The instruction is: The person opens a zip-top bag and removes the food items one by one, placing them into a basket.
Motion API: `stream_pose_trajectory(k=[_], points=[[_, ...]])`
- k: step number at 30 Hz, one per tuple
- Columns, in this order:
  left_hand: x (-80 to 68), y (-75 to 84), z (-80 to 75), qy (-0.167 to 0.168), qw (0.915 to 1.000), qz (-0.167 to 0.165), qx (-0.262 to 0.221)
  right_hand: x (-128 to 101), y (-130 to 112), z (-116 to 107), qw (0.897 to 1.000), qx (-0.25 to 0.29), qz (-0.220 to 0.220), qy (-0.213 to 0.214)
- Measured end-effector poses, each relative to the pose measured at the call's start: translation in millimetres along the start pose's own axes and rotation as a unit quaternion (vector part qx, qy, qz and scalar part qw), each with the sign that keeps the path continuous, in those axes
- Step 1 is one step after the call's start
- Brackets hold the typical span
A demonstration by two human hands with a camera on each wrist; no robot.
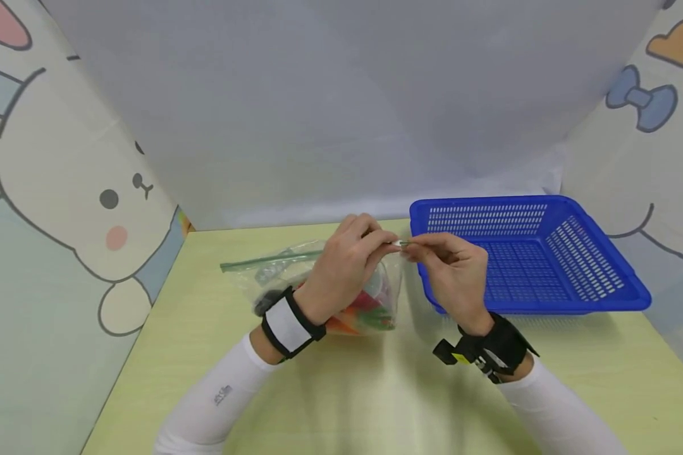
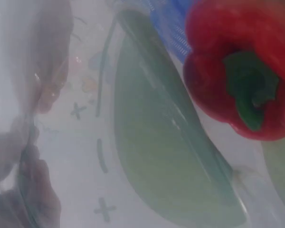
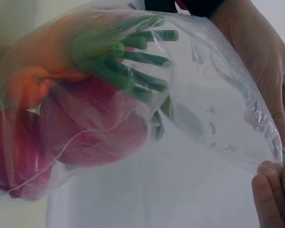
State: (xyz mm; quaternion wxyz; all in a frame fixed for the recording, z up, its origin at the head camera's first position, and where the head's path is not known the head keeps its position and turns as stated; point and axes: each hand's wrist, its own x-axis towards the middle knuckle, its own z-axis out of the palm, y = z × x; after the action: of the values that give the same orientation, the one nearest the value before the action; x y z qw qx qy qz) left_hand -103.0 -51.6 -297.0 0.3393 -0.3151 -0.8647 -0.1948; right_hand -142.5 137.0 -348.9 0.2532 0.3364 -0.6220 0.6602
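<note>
A clear zip bag (image 1: 296,278) with a green seal strip stands on the yellow-green table (image 1: 375,392), left of centre. Inside it lie a red pepper (image 2: 237,71) and an orange carrot with green top (image 3: 109,57). My left hand (image 1: 347,265) and right hand (image 1: 449,265) meet at the right end of the seal, both pinching the strip between thumb and fingertips. In the right wrist view the bag (image 3: 133,109) fills the frame, with fingertips (image 3: 270,190) pinching its corner at the lower right. The left wrist view looks through the plastic at the pepper.
A blue perforated plastic basket (image 1: 626,291) with nothing visible inside sits on the table just right of my right hand. Cartoon-printed panels wall in the left and right sides, and a pale sheet closes the back.
</note>
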Motion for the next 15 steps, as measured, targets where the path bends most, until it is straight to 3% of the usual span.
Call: stream_pose_trajectory(k=[15], points=[[-17.1, -11.4, -19.9, 0.028, 0.9992, -0.028, 0.003, 4.5, -1.2, -2.9, 1.0, -0.015, 0.01, 0.025]])
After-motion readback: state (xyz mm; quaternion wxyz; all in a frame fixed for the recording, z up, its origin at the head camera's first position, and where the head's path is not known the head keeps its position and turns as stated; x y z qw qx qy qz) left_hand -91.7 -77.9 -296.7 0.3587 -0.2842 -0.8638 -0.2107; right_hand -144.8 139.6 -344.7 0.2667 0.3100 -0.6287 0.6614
